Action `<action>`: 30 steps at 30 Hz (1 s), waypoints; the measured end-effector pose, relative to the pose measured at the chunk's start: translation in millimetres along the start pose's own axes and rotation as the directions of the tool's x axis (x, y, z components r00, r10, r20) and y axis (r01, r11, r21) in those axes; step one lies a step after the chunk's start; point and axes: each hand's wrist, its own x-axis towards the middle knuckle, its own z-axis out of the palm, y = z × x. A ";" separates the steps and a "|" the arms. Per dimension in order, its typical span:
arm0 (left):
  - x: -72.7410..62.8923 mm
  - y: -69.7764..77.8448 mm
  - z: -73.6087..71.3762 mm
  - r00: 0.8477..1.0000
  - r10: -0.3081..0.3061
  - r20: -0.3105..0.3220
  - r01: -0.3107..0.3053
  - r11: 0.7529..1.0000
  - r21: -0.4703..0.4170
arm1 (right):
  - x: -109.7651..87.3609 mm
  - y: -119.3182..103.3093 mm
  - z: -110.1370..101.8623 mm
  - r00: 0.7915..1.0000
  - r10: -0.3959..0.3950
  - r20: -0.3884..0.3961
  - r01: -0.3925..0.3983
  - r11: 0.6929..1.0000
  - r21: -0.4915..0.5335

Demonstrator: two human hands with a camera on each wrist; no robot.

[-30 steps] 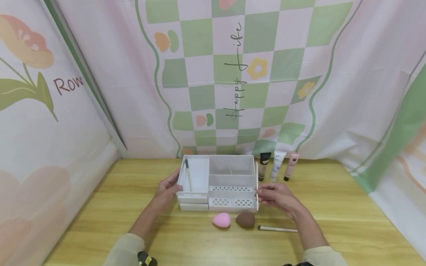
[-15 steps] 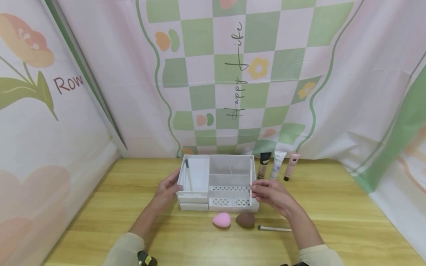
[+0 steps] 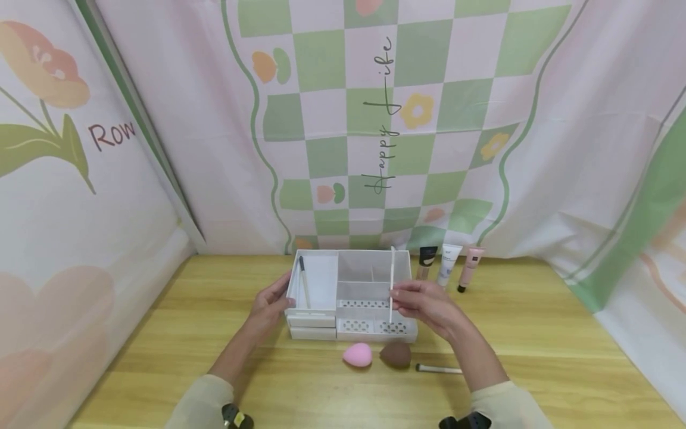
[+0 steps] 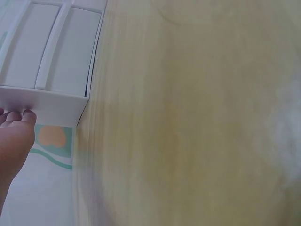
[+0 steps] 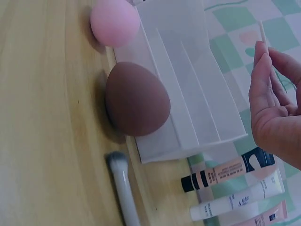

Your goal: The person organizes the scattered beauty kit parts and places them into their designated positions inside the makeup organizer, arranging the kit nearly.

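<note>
at the near edge, two pale sleeves (image 3: 203, 402) are reaching over a wood-grain table (image 3: 343, 402), with a black device (image 3: 465, 421) sitting at each wrist. a white-handled makeup brush (image 3: 439, 369) is lying on the table, the right forearm partly hiding it in the head view. to its left, a brown makeup sponge (image 3: 395, 356) and a pink makeup sponge (image 3: 357, 355) are resting side by side, just in front of a white organizer (image 3: 321, 280). the left hand (image 3: 270, 302) is gripping the organizer's left side, its thumb lying at the front corner and its fingertips touching the outer wall. the right hand (image 3: 429, 302) is pinching a slim white stick (image 3: 392, 268) between thumb and fingers, and is holding it nearly upright over the right-hand compartments; whether the stick is touching the organizer, the views are not telling. a dark-tipped brush (image 3: 305, 285) is leaning in the left compartment, above two drawers (image 3: 312, 333). beyond the right hand, a black-topped tube (image 3: 427, 256), a white tube (image 3: 449, 262) and a pink tube (image 3: 470, 271) are standing in a row. farthest back, a printed cloth (image 3: 209, 119) is hanging
</note>
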 end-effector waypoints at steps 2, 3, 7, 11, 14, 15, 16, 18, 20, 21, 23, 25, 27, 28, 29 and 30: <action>0.0 -0.3 -0.4 1.000 0.002 0.000 -0.002 1.000 -0.002 | 2.5 -2.0 4.0 1.000 -0.004 0.006 0.004 1.000 -0.017; -0.1 -0.4 -0.6 1.000 0.003 0.002 -0.003 1.000 -0.004 | 3.9 -3.0 6.3 1.000 -0.004 0.007 0.004 1.000 -0.024; -0.3 -1.2 -1.5 1.000 0.015 0.011 -0.015 1.000 -0.016 | 8.6 -7.0 16.2 1.000 -0.002 0.004 0.002 0.999 -0.036; 0.2 -1.8 -2.4 0.999 0.026 0.019 -0.026 1.000 -0.015 | 14.5 -8.3 23.1 1.000 -0.012 0.011 0.013 0.998 -0.061; 0.6 -2.2 -2.7 0.999 0.038 0.028 -0.038 0.999 -0.019 | 19.3 -7.0 26.7 0.999 -0.023 0.031 0.026 0.995 -0.095; 0.7 -2.4 -2.7 0.999 0.043 0.030 -0.042 0.999 -0.017 | 20.9 -6.4 27.7 0.999 -0.025 0.039 0.029 0.994 -0.107; 0.7 -2.6 -3.0 0.998 0.046 0.032 -0.046 0.999 -0.014 | 22.6 -5.9 28.8 0.999 -0.025 0.046 0.031 0.992 -0.119; 0.7 -2.7 -3.0 0.998 0.053 0.037 -0.052 0.998 -0.017 | 26.9 -4.6 31.3 0.999 -0.019 0.045 0.025 0.991 -0.134; 0.7 -3.0 -3.3 0.998 0.057 0.038 -0.057 0.998 -0.010 | 31.1 -4.0 34.2 0.999 -0.016 0.045 0.022 0.989 -0.146; 0.8 -3.2 -3.5 0.998 0.055 0.036 -0.055 0.998 -0.007 | 33.4 -3.9 35.8 0.999 -0.014 0.044 0.020 0.988 -0.151; 0.8 -3.2 -3.4 0.998 0.049 0.032 -0.049 0.999 -0.010 | 37.5 -4.1 39.6 0.999 -0.012 0.041 0.018 0.987 -0.159; 0.8 -3.1 -3.3 0.999 0.042 0.028 -0.042 0.999 -0.007 | 40.9 -5.3 44.0 0.999 -0.013 0.039 0.019 0.986 -0.163; 0.7 -2.7 -2.7 0.999 0.036 0.021 -0.036 0.999 -0.008 | 43.9 -6.9 48.6 0.999 -0.015 0.044 0.022 0.987 -0.162; 0.7 -2.6 -2.4 0.999 0.035 0.017 -0.035 0.999 -0.008 | 45.4 -8.0 51.0 0.999 -0.016 0.046 0.023 0.987 -0.161; 0.6 -2.4 -2.1 0.999 0.035 0.015 -0.034 0.999 -0.009 | 47.2 -9.0 53.4 0.999 -0.015 0.045 0.022 0.987 -0.158; 0.8 -2.4 -1.8 0.999 0.034 0.014 -0.034 0.999 -0.010 | 48.7 -10.1 55.8 0.999 -0.014 0.045 0.021 0.988 -0.155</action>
